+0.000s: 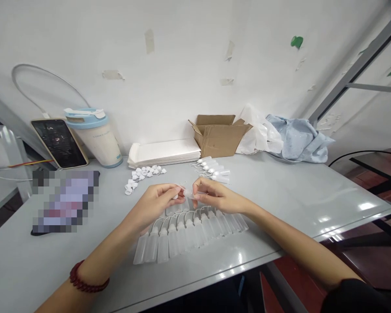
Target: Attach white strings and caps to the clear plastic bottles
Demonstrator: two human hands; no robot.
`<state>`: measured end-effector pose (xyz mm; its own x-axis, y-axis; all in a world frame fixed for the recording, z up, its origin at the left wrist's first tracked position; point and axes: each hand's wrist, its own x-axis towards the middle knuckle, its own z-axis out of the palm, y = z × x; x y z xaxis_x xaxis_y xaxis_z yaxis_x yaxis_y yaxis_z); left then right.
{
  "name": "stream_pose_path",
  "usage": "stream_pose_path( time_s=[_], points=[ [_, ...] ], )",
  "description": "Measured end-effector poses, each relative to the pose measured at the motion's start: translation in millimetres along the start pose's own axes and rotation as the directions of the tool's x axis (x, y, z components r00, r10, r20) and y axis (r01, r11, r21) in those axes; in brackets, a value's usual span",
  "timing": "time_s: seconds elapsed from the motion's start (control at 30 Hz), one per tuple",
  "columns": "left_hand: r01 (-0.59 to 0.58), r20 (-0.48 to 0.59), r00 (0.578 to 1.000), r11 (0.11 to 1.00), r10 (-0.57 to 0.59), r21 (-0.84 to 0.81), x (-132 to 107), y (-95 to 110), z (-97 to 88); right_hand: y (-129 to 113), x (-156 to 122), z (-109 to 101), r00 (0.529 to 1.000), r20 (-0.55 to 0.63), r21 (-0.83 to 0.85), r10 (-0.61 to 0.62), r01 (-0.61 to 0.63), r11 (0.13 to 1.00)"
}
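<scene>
Left hand (163, 198) pinches a small white cap (175, 197); right hand (220, 198), just beside it, grips a clear bottle (189, 194). Bottle row (190, 234) just bodyward of both hands. Likely best: light squeeze, ends aligned.

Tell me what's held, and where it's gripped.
The left hand pinches a small white piece, likely a cap; the right hand, a translucent piece. Their gripped parts are hidden.

The tumbler (99, 145) reads "LUCKY", plus a word seemingly too blurred, like the phone's (59, 143) screen text
</scene>
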<state>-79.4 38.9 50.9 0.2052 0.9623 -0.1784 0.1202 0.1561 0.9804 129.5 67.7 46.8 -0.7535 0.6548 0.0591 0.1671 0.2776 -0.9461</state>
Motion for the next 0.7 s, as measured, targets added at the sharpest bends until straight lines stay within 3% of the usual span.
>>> stream_pose_path(
  time_s=[0.1,0.4,0.53,0.7],
  points=[
    [0.007,0.003,1.0,0.998,-0.007,-0.068,-0.1,0.2,-2.1,-0.9,-0.3,-0.7,1.0,-0.014,-0.003,0.002,-0.002,1.0],
    [0.001,0.076,0.997,0.991,-0.012,0.135,-3.9,6.1,-1.8,-0.9,0.1,-1.0,0.999,-0.036,0.014,-0.008,0.008,1.0],
    [0.016,0.037,0.999,0.967,-0.027,0.255,-5.5,11.2,2.4,0.4,0.3,-1.0,1.0,0.021,0.06,-0.005,0.004,0.998],
    [0.012,0.071,0.997,0.966,-0.031,0.257,-6.1,10.5,2.0,1.7,1.0,-1.4,0.993,0.115,0.114,-0.009,-0.004,0.994]
  ],
)
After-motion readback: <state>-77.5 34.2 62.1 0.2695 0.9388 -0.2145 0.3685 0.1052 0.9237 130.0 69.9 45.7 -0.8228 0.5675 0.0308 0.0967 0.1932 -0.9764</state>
